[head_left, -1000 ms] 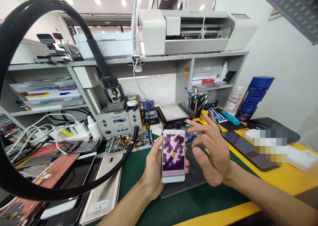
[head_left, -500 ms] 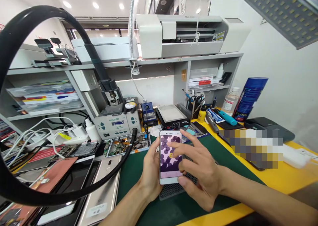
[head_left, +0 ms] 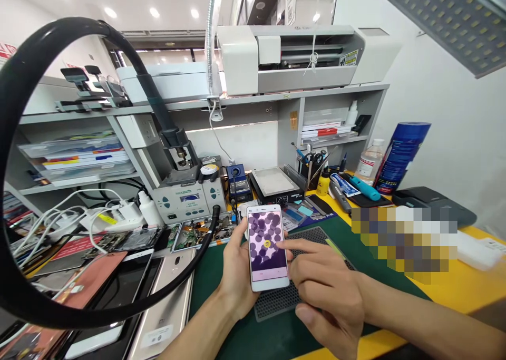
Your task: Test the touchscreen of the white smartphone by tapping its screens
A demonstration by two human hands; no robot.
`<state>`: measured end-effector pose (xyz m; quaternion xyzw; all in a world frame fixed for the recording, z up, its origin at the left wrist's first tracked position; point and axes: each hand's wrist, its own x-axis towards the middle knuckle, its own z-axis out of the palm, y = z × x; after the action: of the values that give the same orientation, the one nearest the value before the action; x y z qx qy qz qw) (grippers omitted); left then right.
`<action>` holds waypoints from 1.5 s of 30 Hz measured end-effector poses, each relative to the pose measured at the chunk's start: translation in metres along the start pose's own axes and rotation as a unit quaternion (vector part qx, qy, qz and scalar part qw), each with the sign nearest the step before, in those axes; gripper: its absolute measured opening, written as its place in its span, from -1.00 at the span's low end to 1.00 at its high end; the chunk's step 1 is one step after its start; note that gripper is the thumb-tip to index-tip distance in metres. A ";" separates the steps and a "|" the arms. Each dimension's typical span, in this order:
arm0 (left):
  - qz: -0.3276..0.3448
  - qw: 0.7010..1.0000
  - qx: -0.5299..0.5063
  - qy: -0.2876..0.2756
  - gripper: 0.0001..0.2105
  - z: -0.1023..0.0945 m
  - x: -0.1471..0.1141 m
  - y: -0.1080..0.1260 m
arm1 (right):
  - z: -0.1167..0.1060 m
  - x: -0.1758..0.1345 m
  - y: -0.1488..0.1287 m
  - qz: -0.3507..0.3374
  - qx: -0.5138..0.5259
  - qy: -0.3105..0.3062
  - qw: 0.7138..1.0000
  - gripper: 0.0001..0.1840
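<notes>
A white smartphone (head_left: pixel 265 283) stands upright over the green mat, its lit screen showing purple circles and a small yellow icon near the middle. My left hand (head_left: pixel 236 278) wraps round the phone's left edge and back, with the thumb along the side. In front of the right edge, my right hand (head_left: pixel 330 281) points its index finger at the screen, the tip by the yellow icon. Whether that tip touches the glass I cannot tell. The other fingers of that hand are loosely curled, the thumb is apart, and it holds nothing.
A grey perforated pad (head_left: pixel 276 303) lies on the green mat (head_left: pixel 379 275). At left, a black hose (head_left: pixel 130 310) loops over several phones and a gold phone (head_left: pixel 168 302). Behind stand a parts tray (head_left: pixel 203 231), a hot-air station (head_left: pixel 177 202) and a flat heating plate (head_left: pixel 272 183).
My right hand has drawn down and right, its spread fingers curling in while the index finger stays extended. The phone has shifted slightly left in my left hand.
</notes>
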<state>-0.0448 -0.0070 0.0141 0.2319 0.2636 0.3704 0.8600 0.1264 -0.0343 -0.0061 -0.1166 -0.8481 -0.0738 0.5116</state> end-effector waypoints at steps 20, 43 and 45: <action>0.018 1.000 0.008 0.007 -0.45 0.004 0.002 -0.007 | -0.015 0.023 0.000 0.067 -0.123 -0.027 0.990 -0.93; 0.017 1.000 -0.009 0.011 -0.48 0.006 0.001 -0.009 | 0.003 0.020 -0.016 0.009 -0.085 -0.090 0.992 -0.87; 0.026 1.000 -0.006 0.013 -0.49 0.005 0.002 -0.010 | 0.001 0.023 -0.014 0.026 -0.102 -0.093 0.990 -0.88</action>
<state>-0.0355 -0.0122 0.0114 0.2285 0.2665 0.3974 0.8478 0.1118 -0.0444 0.0137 -0.1970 -0.8767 -0.1351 0.4175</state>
